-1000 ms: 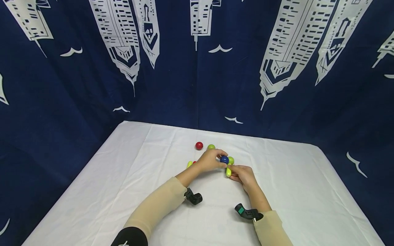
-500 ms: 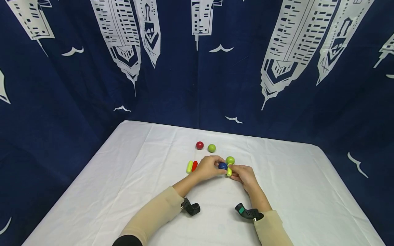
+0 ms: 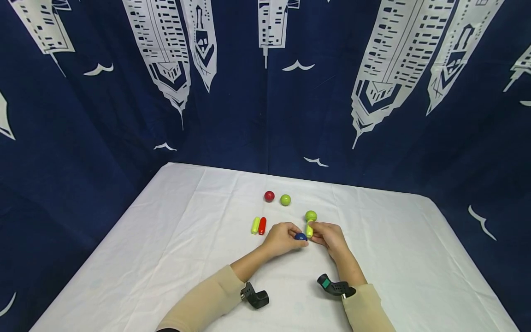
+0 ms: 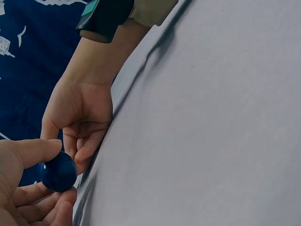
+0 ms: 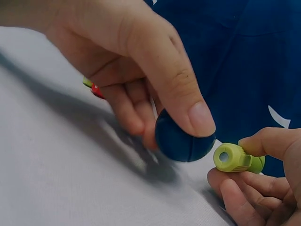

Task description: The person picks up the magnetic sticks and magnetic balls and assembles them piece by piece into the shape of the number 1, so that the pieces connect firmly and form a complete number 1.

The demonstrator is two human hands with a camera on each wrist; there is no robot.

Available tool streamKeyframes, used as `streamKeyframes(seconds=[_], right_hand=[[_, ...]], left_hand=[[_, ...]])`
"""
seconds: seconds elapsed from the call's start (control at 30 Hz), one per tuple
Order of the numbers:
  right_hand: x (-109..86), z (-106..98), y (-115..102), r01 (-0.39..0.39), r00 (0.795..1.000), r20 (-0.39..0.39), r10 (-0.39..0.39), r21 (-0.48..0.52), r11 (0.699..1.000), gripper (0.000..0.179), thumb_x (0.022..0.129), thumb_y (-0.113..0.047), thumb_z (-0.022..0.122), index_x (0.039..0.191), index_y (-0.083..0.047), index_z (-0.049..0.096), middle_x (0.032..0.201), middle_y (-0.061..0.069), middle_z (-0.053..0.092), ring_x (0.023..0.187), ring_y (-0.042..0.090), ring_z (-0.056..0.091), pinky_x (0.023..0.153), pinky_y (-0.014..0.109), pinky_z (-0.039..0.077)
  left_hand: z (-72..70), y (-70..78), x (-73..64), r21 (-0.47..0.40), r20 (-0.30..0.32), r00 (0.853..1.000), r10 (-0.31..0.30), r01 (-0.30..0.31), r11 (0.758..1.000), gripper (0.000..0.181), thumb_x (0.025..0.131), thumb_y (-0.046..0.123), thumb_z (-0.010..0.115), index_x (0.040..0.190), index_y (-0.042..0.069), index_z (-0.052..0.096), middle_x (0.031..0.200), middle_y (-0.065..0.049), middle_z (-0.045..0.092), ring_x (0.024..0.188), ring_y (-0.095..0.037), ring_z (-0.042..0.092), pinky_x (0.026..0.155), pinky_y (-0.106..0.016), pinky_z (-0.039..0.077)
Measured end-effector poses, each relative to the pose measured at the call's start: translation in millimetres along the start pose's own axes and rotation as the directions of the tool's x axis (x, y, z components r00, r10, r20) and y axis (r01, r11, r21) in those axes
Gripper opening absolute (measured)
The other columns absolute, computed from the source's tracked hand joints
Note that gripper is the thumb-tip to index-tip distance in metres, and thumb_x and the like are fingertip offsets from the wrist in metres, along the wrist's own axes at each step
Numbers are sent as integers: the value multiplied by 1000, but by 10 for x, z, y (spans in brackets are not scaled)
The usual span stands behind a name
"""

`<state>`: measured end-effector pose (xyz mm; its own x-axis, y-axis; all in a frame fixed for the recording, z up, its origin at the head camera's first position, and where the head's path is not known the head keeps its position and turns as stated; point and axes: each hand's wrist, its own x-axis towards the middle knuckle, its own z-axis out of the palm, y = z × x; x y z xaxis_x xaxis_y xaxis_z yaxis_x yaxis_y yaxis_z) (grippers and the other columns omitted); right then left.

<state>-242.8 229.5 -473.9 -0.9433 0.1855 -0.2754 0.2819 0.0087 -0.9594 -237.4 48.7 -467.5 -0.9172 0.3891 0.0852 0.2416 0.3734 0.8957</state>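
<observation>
In the head view my left hand (image 3: 282, 239) holds a glossy dark blue ball (image 3: 300, 237) between thumb and fingers. My right hand (image 3: 329, 237) pinches a short yellow-green rod (image 3: 309, 230), with a light green ball (image 3: 311, 216) at its far end. The right wrist view shows the rod's near end, with a round greyish spot in its middle, facing the blue ball (image 5: 183, 141). Ball and rod end are close together, with a small gap between them. In the left wrist view the blue ball (image 4: 59, 172) sits between thumb and fingertips; the rod is hidden there.
Left of the hands, a yellow-green rod (image 3: 255, 225) and a red rod (image 3: 262, 226) lie side by side on the white cloth (image 3: 199, 258). Farther back are a red ball (image 3: 269, 196) and a green ball (image 3: 285, 199). A dark blue printed curtain (image 3: 232, 129) hangs behind the table.
My left hand has brought the blue ball from beside the light green ball toward me, down to the rod's near end. The two loose rods have come into full view. My right hand stays nearly still.
</observation>
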Motion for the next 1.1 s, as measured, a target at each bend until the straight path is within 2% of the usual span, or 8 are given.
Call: streamKeyframes(seconds=[0.17,0.3,0.63,0.9,1.1], right_hand=[[-18,-18,-14,-23,1000,-5,23,42,999,40,88,-13,67,113,17,58,71,0,61,61,5,61,61,18,54],[-11,-41,-13,-28,1000,12,27,93,995,38,90,-12,66,114,16,56,70,0,63,61,7,63,62,19,54],[-32,-53,-29,-37,999,33,34,111,993,36,90,-12,66,112,15,57,70,0,65,62,7,64,63,19,54],[-38,-44,-40,-36,999,27,34,104,994,33,90,-13,66,109,14,60,69,-1,65,61,7,63,61,19,54],[-30,-36,-34,-34,999,25,32,97,995,39,90,-13,66,114,16,57,71,0,65,62,7,63,61,19,54]], left_hand=[[90,10,-55,-122,-1,997,-79,78,989,25,76,21,83,89,3,70,74,2,67,68,-6,60,61,-21,48],[157,35,-71,-159,-5,993,-116,114,981,27,76,22,83,90,2,71,74,1,69,67,-6,61,60,-21,48],[234,86,-83,-197,-22,988,-154,147,969,25,76,20,83,86,1,69,69,0,69,63,-5,60,56,-20,46],[268,74,-63,-294,-16,981,-195,182,938,24,77,17,81,87,-1,69,69,-5,70,65,-12,68,58,-20,50],[297,48,-37,-313,-31,979,-204,184,932,24,78,18,81,86,-1,70,69,-5,71,62,-10,67,58,-21,52]])
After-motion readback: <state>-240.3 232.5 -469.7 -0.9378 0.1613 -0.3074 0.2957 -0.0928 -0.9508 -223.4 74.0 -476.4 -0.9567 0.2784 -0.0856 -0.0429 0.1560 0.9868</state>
